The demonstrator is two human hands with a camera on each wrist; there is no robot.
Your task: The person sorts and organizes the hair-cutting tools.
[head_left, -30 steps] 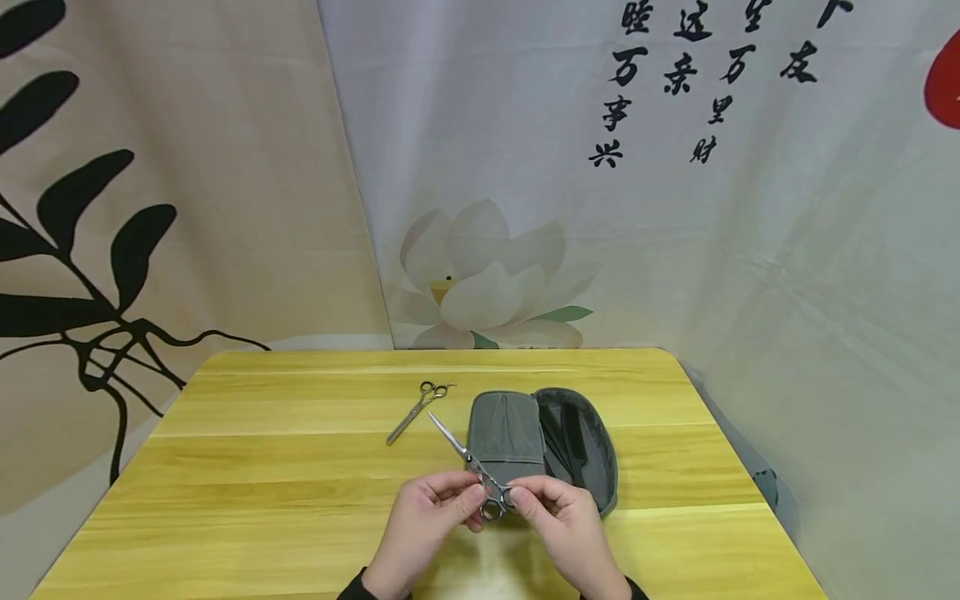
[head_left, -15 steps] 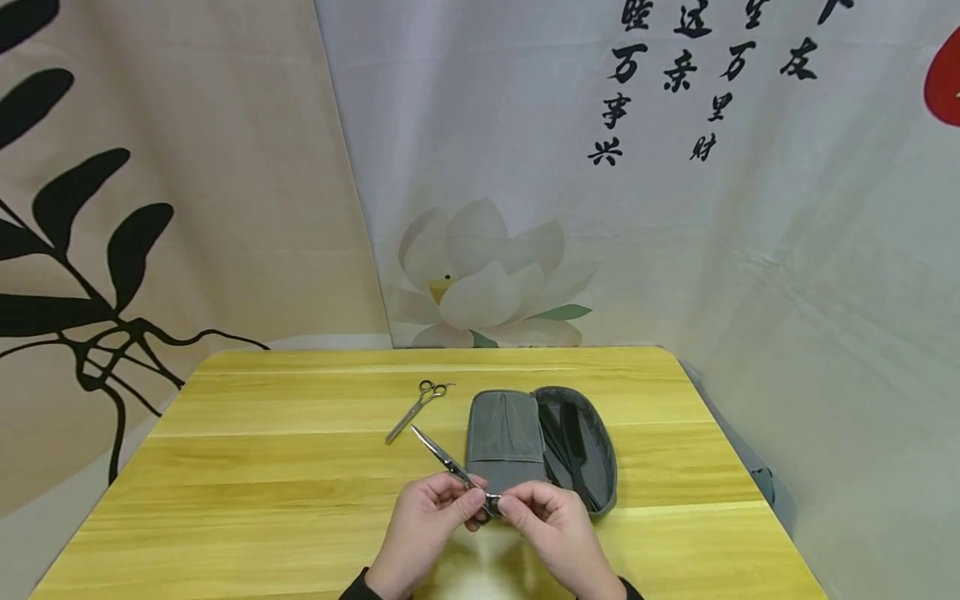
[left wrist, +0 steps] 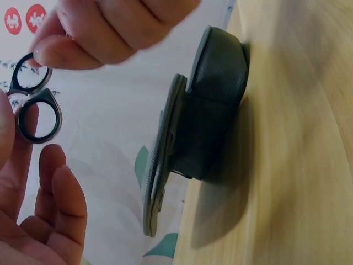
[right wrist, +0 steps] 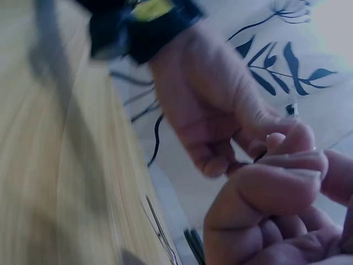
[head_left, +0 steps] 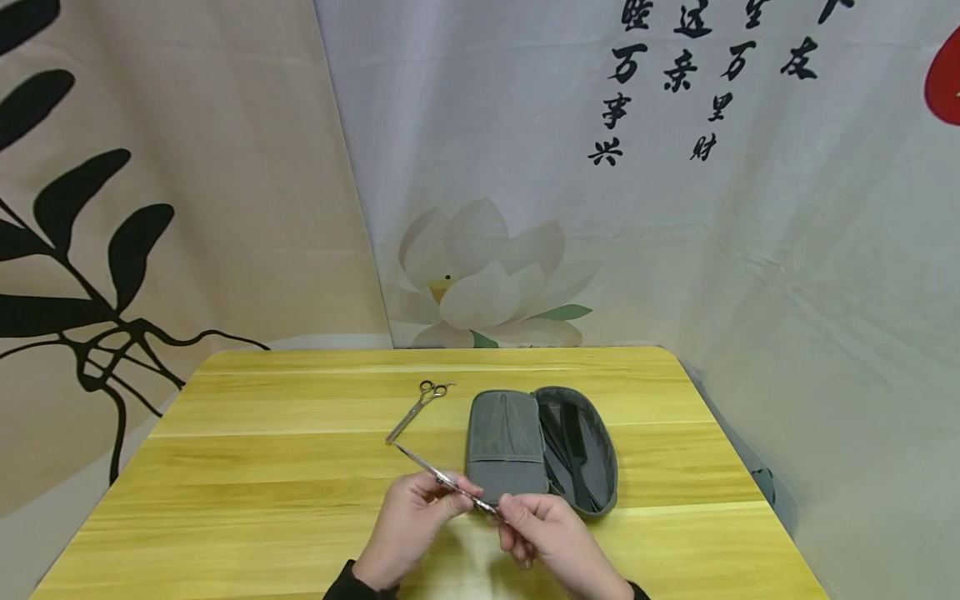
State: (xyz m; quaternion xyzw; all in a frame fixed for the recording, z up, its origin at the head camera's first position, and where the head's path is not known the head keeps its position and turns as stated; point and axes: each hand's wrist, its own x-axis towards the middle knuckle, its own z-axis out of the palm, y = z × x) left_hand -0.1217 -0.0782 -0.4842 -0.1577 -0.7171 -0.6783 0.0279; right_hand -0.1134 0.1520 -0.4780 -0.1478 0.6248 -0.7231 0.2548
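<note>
A pair of silver scissors (head_left: 422, 462) is held above the table, blades towards the far left, seen nearly edge-on. My left hand (head_left: 412, 518) pinches it near the pivot and shanks. At the handle end, my right hand (head_left: 553, 533) pinches by thumb and index finger. Two dark-lined finger rings (left wrist: 58, 118) show in the left wrist view, the right fingertips touching the upper one. In the right wrist view, fingers hide most of the scissors. A second pair of scissors (head_left: 410, 419) lies on the table beyond the tips.
An unfolded grey case (head_left: 504, 479) lies behind the hands. Its left half has a pocket; its right half holds a black comb (head_left: 573, 433) and other dark items. The yellow wooden table (head_left: 247, 492) ends at a printed cloth backdrop (head_left: 645, 267).
The held scissors have turned from showing their handle rings to nearly edge-on, with tips swung left and nearer. My right hand has shifted slightly lower. The case and second scissors stay put.
</note>
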